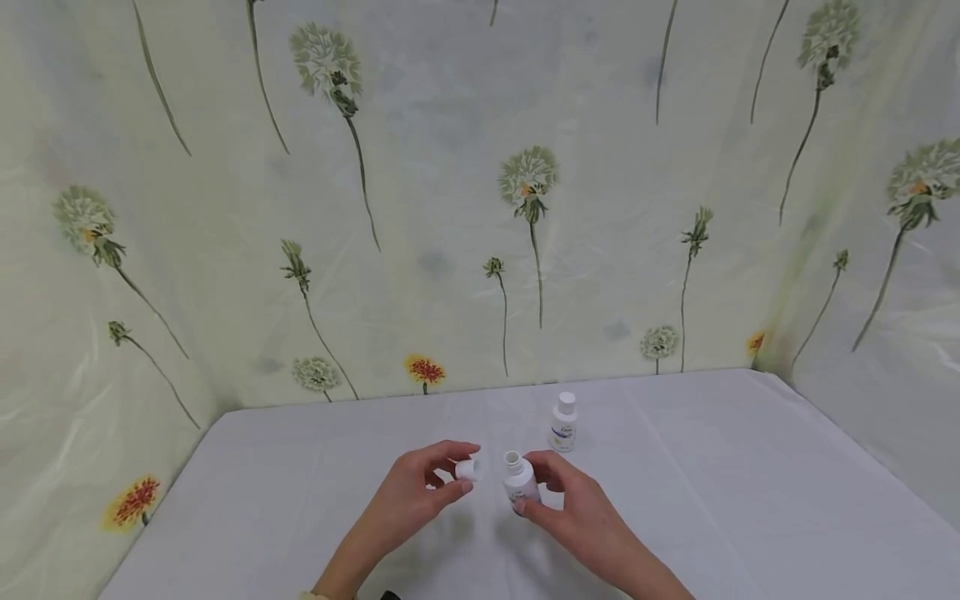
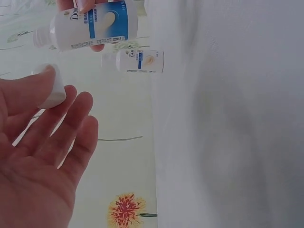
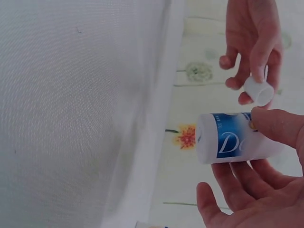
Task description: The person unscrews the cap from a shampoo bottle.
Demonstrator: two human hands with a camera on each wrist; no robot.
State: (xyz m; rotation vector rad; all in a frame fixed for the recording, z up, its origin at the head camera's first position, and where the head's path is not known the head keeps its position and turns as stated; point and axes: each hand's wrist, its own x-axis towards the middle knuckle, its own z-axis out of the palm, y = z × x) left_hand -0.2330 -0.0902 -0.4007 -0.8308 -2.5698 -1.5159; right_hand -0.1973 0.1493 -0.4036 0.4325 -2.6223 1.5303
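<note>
Left grip (image 1: 412,489) pinches a hollow cap (image 1: 466,470), right grip (image 1: 576,502) holds a smooth cylindrical bottle (image 1: 520,481)

Cap (image 1: 467,471) left, bottle (image 1: 519,477) right, both seemingly above the table (image 1: 720,475), second bottle (image 1: 564,423) standing behind.

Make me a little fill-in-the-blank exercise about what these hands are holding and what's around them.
1. The left hand holds a small white ____.
2. The open bottle is in the ____ hand.
3. Counting the standing bottle, there are ____ bottles.
4. The backdrop is printed with ____.

Missing words: cap; right; two; flowers.
</note>
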